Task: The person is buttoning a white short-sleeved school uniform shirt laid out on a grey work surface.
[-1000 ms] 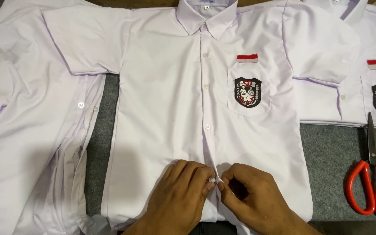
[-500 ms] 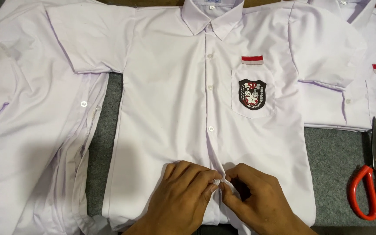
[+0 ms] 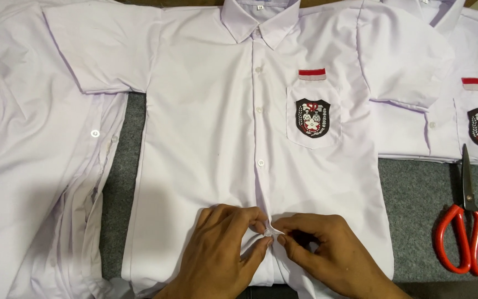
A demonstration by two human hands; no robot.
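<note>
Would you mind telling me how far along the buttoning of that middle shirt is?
Done: the upper buttons on the shirt look closed. In hand: the left hand and right hand pinch a low button at the placket. Left: anything below is hidden by the hands.

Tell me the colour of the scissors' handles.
Red, on the scissors lying right of the shirt; head view shows it.

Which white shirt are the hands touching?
The middle shirt, spread flat and buttoned. Both the left hand and right hand pinch its front; the others lie untouched at each side.
</note>
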